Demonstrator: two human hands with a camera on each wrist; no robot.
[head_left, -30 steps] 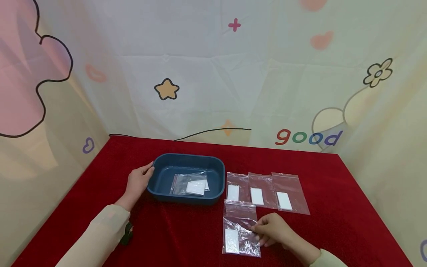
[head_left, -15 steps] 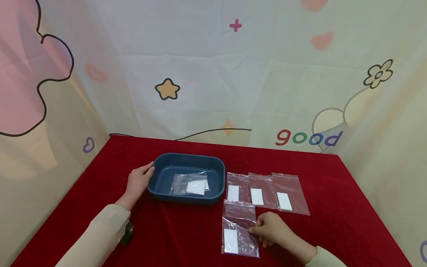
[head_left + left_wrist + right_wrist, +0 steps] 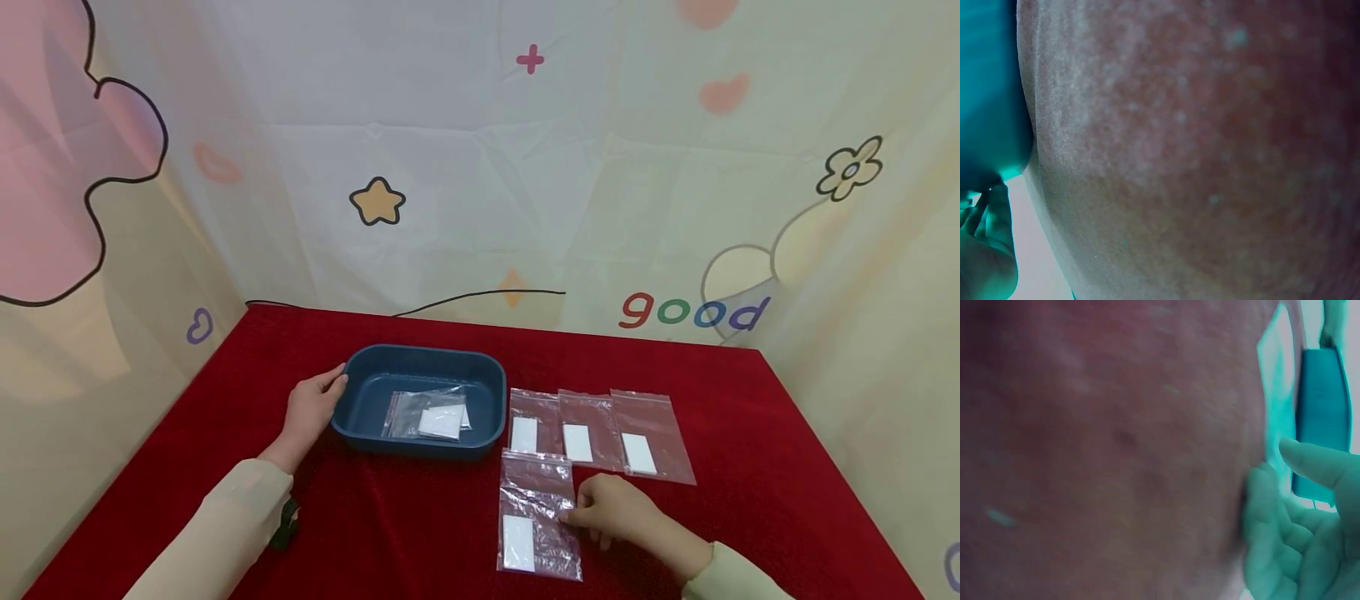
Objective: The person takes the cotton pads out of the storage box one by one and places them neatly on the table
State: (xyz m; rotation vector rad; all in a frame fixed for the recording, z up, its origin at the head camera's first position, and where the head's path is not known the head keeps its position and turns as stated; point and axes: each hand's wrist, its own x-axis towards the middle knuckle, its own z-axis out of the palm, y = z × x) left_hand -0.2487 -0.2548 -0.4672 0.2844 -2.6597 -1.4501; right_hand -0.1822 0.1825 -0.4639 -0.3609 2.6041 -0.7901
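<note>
On the left, my left hand [image 3: 313, 404] grips the left rim of a dark blue plastic tub [image 3: 420, 447], fingertips at the edge in the left wrist view. Inside the tub lie clear zip bags [image 3: 408, 408] with white cards. My right hand [image 3: 618, 510] is at the right edge of a nearer zip bag [image 3: 551, 533], its thumb tip touching the plastic. This bag lies flat with a white card at its lower left. In the right wrist view, the thumb [image 3: 1316, 464] and the curled fingers [image 3: 1263, 512] stand apart.
To the right of the tub lies a row of three zip bags [image 3: 656, 417], slightly overlapping, each with a white card. A red cloth [image 3: 375, 533] covers the table. A printed curtain [image 3: 465, 208] hangs at the back and sides.
The nearer zip bag has shifted slightly to the left. My right hand's fingers have moved a little at its edge. My left hand and the tub stay in place.
</note>
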